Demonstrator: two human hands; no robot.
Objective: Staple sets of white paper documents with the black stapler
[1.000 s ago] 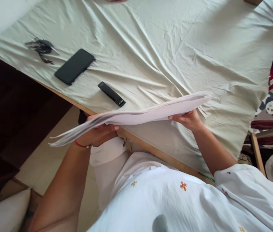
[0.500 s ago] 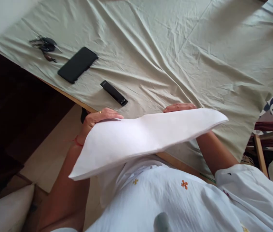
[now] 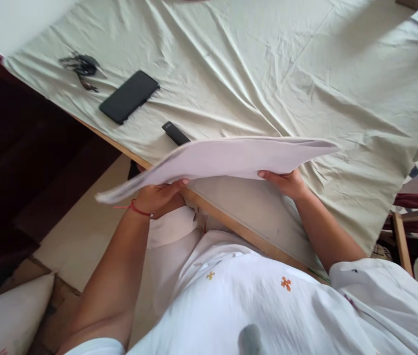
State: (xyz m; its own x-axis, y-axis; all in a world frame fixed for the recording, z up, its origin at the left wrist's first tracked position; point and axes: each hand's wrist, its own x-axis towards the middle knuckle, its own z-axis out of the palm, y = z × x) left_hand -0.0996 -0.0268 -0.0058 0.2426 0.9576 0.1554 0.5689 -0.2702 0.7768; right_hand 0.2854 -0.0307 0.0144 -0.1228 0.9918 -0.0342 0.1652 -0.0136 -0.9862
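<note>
A thin stack of white paper sheets point(image 3: 227, 158) hangs nearly flat in the air over the near edge of the table. My left hand point(image 3: 159, 196) grips its left part from below, a red thread around the wrist. My right hand point(image 3: 286, 181) holds the right part from underneath, fingers curled on the edge. The sheets sag toward the left end and cover part of a small black bar-shaped device point(image 3: 174, 132) lying on the cloth.
A wrinkled pale green cloth point(image 3: 268, 74) covers the wooden table. On it lie a black phone point(image 3: 129, 96) and a bunch of keys point(image 3: 81, 65) near the left corner. A dark wooden cabinet point(image 3: 17, 162) stands left; a chair frame point(image 3: 401, 236) is at right.
The sheets were tipped up toward me half a second ago, showing their white face; now they lie back near level, with both hands under them again.
</note>
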